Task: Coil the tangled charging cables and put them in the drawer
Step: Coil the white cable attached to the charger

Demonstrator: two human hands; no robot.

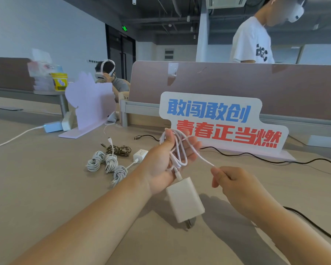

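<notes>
My left hand (167,161) is raised palm up above the desk, with loops of a white charging cable (178,150) wound round it and the thumb pressing them. A white charger block (185,199) hangs from that cable below the palm. To the right, my right hand (235,180) pinches the cable's free end, which runs taut to the loops. On the desk to the left lie three knotted grey-white cable bundles (107,163), a dark braided coil (119,150) and a small white adapter (139,154). No drawer is in view.
A sign with blue and red characters (224,121) stands behind my hands, before a brown partition (237,87). A black cable (256,155) snakes across the desk to the right. A lilac stand (90,104) and a pale blue plug (53,126) sit far left. Two people are beyond.
</notes>
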